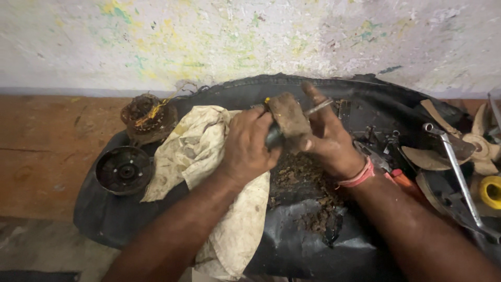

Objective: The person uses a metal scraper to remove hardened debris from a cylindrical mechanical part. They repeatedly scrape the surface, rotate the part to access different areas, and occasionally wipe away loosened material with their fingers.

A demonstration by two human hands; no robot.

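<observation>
Paint-flecked wall behind, black rubber sheet (313, 250) beneath. My right hand (329, 138) grips the dirt-caked block (289, 121) upright between both hands; my left hand (248, 146) clenches a dark tool (273, 137) just beside its lower left edge, touching.

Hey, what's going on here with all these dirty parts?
A person is working over a black sheet spread on the floor. The left hand grips a dark-handled tool, and the right hand holds a dirt-caked block against it. Brown crumbs lie on the sheet below the hands. A stained cloth lies under the left forearm. A round black cap and a rusty wound coil sit to the left, and a fan blade to the right.
</observation>
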